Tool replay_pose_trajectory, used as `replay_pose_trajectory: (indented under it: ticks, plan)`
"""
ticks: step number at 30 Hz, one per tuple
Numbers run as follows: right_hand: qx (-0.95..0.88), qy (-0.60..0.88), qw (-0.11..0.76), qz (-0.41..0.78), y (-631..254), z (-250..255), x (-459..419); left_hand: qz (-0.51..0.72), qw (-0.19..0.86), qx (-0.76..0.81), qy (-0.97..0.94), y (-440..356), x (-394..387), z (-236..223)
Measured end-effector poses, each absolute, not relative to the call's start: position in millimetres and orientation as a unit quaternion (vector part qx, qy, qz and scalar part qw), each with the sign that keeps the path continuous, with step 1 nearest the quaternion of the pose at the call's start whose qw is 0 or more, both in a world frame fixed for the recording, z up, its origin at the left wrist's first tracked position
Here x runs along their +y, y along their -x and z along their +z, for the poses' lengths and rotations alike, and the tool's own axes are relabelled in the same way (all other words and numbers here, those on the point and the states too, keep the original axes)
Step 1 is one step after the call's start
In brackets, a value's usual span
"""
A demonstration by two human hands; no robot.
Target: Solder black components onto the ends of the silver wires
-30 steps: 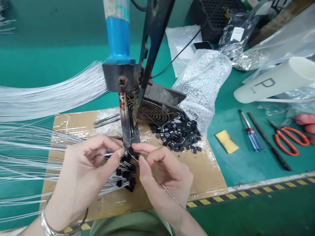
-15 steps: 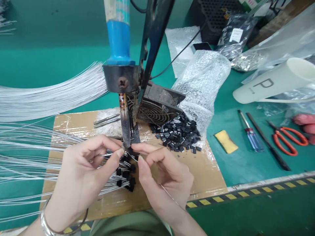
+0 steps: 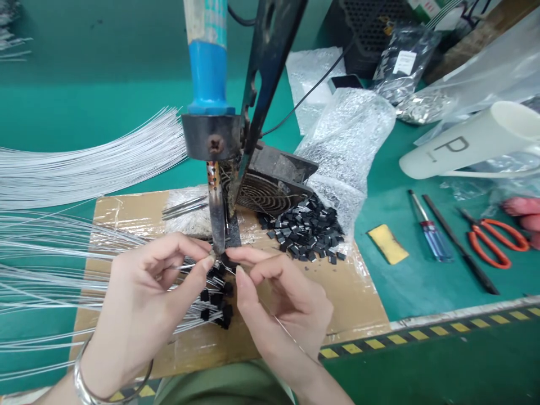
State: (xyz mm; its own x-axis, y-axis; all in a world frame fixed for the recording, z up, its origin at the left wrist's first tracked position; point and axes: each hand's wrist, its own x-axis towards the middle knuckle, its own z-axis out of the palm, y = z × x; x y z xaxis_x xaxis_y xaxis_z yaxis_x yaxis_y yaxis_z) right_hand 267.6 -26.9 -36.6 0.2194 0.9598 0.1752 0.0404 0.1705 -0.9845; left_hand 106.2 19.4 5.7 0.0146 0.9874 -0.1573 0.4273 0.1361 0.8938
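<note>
A soldering iron (image 3: 208,73) with a blue handle is clamped tip-down in a black metal bracket (image 3: 270,67). Its tip (image 3: 218,230) comes down between my fingertips. My left hand (image 3: 156,292) is closed in a pinch just left of the tip, with a white wire running into the fingers; the small piece at its end is mostly hidden. My right hand (image 3: 282,298) pinches a thin solder wire (image 3: 291,336), which bends toward the tip and trails back across the palm to the wrist. Beneath both hands lie white wires with black connectors (image 3: 217,301).
Loose black connector pieces (image 3: 310,230) are heaped beside a round-grilled fan (image 3: 270,191) on cardboard (image 3: 337,298). White wire bundles (image 3: 84,177) stretch leftward. To the right are a yellow sponge (image 3: 388,244), a screwdriver (image 3: 434,236), orange-handled cutters (image 3: 493,242) and a white cup (image 3: 464,143).
Both hands keep their pinches at the iron's tip with hardly any movement. The whole view has shifted slightly, so the iron appears a little farther right.
</note>
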Motion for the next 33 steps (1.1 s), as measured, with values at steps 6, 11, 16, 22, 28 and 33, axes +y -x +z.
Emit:
replay_pose_trajectory:
  ticks: [6,11,16,22,28,33]
  plan:
    - [-0.485,0.514,0.589,0.393,-267.7,-37.5,-27.7,0.337,0.435,0.611,-0.569,-108.1,20.8,5.4]
    - [-0.498,0.517,0.573,0.395,-269.9,-35.9,-27.9,0.329,0.436,0.61,-0.574,-108.1,19.4,4.0]
    - [-0.505,0.517,0.57,0.39,-270.9,-34.6,-27.8,0.332,0.429,0.613,-0.574,-108.4,18.7,4.9]
    - [-0.501,0.515,0.58,0.385,-267.9,-35.0,-28.2,0.324,0.433,0.62,-0.568,-106.2,17.5,4.9]
    - [-0.502,0.525,0.583,0.364,-267.1,-33.5,-26.4,0.331,0.421,0.615,-0.578,-107.8,17.5,7.4]
    - [-0.516,0.524,0.572,0.363,-268.6,-31.5,-27.4,0.336,0.418,0.619,-0.574,-106.9,14.6,7.8]
